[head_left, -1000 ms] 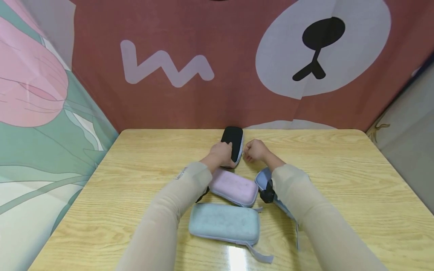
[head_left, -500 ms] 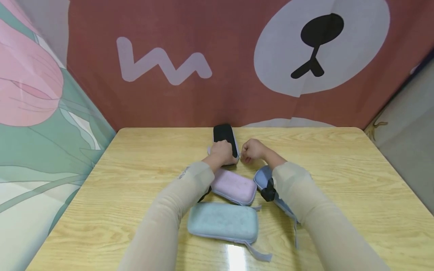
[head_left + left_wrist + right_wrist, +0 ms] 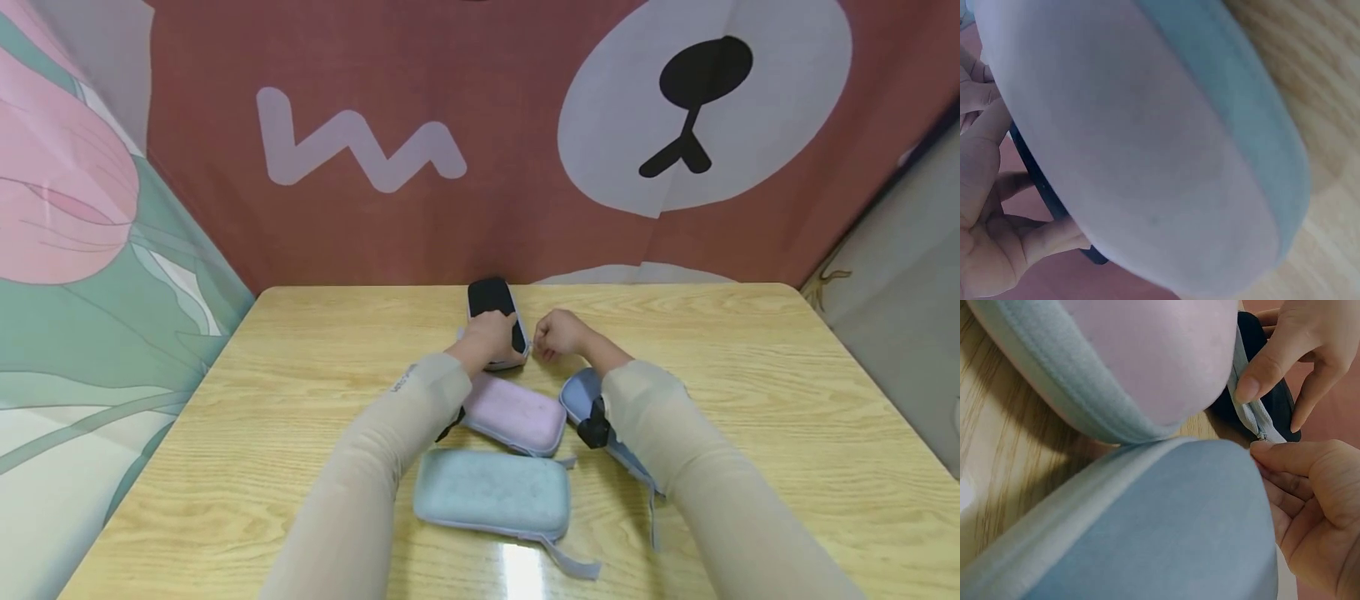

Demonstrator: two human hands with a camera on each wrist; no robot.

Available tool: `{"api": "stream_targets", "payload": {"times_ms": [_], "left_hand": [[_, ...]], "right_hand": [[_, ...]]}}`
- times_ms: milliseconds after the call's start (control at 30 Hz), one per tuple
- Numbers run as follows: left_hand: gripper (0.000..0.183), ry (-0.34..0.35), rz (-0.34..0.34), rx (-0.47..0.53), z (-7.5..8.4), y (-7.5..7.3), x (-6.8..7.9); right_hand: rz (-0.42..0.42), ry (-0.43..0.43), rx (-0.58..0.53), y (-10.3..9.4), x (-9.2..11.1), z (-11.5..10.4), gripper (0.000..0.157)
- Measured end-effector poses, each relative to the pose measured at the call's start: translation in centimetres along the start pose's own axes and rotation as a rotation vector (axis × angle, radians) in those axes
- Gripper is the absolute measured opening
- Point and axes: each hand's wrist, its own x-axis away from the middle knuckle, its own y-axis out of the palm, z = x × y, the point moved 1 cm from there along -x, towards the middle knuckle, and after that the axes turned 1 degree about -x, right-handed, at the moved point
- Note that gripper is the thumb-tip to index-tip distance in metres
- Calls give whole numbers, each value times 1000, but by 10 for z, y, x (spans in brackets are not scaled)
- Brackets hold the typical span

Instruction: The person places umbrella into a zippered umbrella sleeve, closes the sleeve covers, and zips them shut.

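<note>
A black zip case (image 3: pixel 490 294) with a grey zipper band lies at the far edge of the table. My left hand (image 3: pixel 489 335) grips its near end, fingers over the top and thumb along the zipper side. At the case's near right corner, my right hand (image 3: pixel 562 333) pinches the small zipper pull (image 3: pixel 1262 436) between thumb and curled forefinger. Just in front of my left hand lies a lilac case (image 3: pixel 521 414), and a blue case (image 3: pixel 581 393) lies partly hidden under my right forearm.
A pale teal case (image 3: pixel 491 493) lies nearest me, its strap (image 3: pixel 573 568) trailing right. All rest on a wooden table (image 3: pixel 285 417). A printed curtain (image 3: pixel 487 225) hangs right behind the far edge. Black wrist mounts (image 3: pixel 595 425) hang close over the cases.
The black case has shifted left and turned, its far end swinging left. Both hands have moved slightly left with it. Over the last half second almost nothing moves.
</note>
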Motion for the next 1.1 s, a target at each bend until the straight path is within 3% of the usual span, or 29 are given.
{"api": "stream_targets", "payload": {"times_ms": [267, 467, 700, 867, 1100], "left_hand": [[85, 13, -33, -43, -2, 0, -2], [85, 91, -4, -73, -5, 6, -3], [91, 77, -7, -75, -11, 9, 0], [97, 120, 5, -104, -16, 10, 3], [99, 157, -33, -129, -21, 5, 6]], "right_hand": [[29, -12, 53, 0, 1, 4, 13], [63, -19, 110, 0, 4, 6, 15], [93, -22, 134, -1, 5, 7, 18], [116, -24, 140, -2, 4, 8, 18], [157, -63, 211, -1, 1, 9, 18]]}}
